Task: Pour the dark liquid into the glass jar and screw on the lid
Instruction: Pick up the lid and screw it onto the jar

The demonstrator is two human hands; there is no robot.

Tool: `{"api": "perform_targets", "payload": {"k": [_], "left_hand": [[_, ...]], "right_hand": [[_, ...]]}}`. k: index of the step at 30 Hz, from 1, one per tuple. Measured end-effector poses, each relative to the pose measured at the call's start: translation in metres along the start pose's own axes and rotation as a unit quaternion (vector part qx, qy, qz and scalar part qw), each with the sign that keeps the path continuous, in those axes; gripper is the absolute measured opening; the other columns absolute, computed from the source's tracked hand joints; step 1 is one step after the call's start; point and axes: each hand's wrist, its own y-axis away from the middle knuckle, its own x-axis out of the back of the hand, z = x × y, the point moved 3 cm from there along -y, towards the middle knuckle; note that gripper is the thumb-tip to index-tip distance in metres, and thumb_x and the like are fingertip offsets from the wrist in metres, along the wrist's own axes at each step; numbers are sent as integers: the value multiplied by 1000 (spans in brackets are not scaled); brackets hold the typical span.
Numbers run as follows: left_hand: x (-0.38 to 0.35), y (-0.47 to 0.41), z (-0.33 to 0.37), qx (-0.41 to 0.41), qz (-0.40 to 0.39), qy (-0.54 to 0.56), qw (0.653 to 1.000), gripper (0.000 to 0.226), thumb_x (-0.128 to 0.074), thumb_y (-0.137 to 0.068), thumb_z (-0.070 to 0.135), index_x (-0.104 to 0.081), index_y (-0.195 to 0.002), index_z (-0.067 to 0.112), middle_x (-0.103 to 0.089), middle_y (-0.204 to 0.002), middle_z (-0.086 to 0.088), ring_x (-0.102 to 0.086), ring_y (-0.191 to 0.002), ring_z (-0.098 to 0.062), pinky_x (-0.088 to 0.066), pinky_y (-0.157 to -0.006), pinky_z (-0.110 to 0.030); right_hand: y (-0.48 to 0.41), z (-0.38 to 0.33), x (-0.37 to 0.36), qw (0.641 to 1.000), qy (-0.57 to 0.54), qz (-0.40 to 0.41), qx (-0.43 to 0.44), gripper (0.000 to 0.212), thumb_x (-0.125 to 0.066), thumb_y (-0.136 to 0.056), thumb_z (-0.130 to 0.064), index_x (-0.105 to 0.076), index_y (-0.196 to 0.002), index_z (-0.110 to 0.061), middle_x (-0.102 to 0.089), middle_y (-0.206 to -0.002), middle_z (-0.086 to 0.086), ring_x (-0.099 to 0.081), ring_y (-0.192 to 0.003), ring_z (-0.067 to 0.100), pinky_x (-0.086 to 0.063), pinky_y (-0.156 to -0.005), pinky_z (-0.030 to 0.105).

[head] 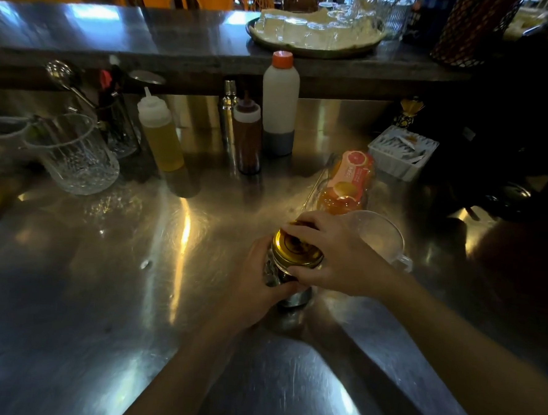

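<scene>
**Lid on the jar, both hands gripping**

Head view: the glass jar (276,276) stands on the steel bench (101,277), near its middle. The left hand (258,283) is wrapped around the jar's side, while the right hand (337,256) is closed over the gold lid (296,248) — fingers curled on its rim. Just behind sits an empty clear pitcher (376,239), and beyond it an orange-labelled bottle (348,183) lying on its side.

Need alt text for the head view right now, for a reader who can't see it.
Right hand grips the gold metal lid on the glass jar, which the left hand holds on the steel counter.
</scene>
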Motion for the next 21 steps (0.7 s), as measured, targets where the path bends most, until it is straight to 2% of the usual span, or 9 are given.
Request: {"api": "perform_targets", "payload": {"k": [4, 7, 9, 11, 13, 15, 17, 19, 21], "left_hand": [[1, -2, -4, 10, -5, -1, 1000, 71, -83, -53, 40, -44, -111, 56, -56, -123, 12, -57, -113, -5, -50, -94, -31], [1, -4, -3, 8, -9, -28, 1000, 74, -83, -53, 41, -39, -106, 68, -53, -122, 20, -54, -113, 1, -48, -95, -27], [0, -5, -2, 7, -8, -34, 999, 74, -82, -51, 44, -38, -104, 72, -52, -120, 21, -54, -112, 2, -47, -93, -25], [0, -4, -3, 9, -10, -21, 1000, 73, -83, -53, 40, -41, -107, 66, -53, -122, 14, -54, -112, 0, -49, -95, -30], [0, -3, -3, 9, -11, -10, 1000, 73, -84, -54, 36, -43, -111, 56, -52, -122, 15, -53, -109, 7, -49, -94, -29], [1, -3, -2, 9, -11, -6, 1000, 73, -84, -54, 34, -43, -112, 51, -50, -119, 21, -51, -107, 12, -47, -92, -26], [1, -4, -1, 7, -6, -10, 1000, 77, -87, -55, 26, -43, -115, 45, -49, -119, 21, -51, -111, 8, -47, -97, -31], [0, -4, 1, 3, -5, -14, 1000, 80, -89, -57, 16, -44, -119, 39, -50, -122, 15, -52, -117, -5, -46, -101, -40], [0, -5, 1, 2, -7, -18, 1000, 81, -89, -58, 14, -42, -116, 45, -48, -122, 18, -52, -118, -10, -47, -101, -42]], "right_hand": [[-10, 3, 7, 997, -31, -62, 31, 61, -73, -71, -33, -48, -125, -20, -51, -121, 7, -43, -106, 12, -35, -86, 25], [-14, 6, 13, 992, -44, -118, 16, 63, -72, -70, -37, -43, -126, -27, -48, -122, 0, -41, -104, 8, -39, -84, 27], [-15, 4, 15, 993, 55, -106, 5, 66, -63, -68, -57, -42, -123, -27, -53, -118, 0, -43, -96, 9, -38, -75, 28], [-16, -2, 15, 978, 192, -77, -21, 79, -43, -62, -78, -44, -116, -21, -61, -107, 4, -47, -81, 13, -36, -66, 29], [-16, -7, 16, 967, 241, -77, -36, 87, -34, -59, -84, -43, -116, -19, -63, -105, 5, -50, -78, 16, -38, -69, 33], [-16, -8, 20, 975, 193, -105, -27, 83, -45, -64, -78, -32, -128, -26, -53, -122, 5, -49, -102, 22, -37, -82, 39], [-16, -9, 27, 979, 132, -151, 20, 77, -61, -71, -58, -23, -134, -35, -40, -136, 3, -37, -117, 24, -24, -85, 33], [-18, -10, 30, 976, 100, -181, 66, 72, -68, -74, -37, -26, -133, -36, -39, -137, 1, -36, -117, 21, -16, -79, 20], [-21, -10, 28, 975, 102, -182, 74, 64, -67, -75, -36, -34, -130, -31, -47, -128, 2, -43, -108, 17, -18, -68, 11]]}}
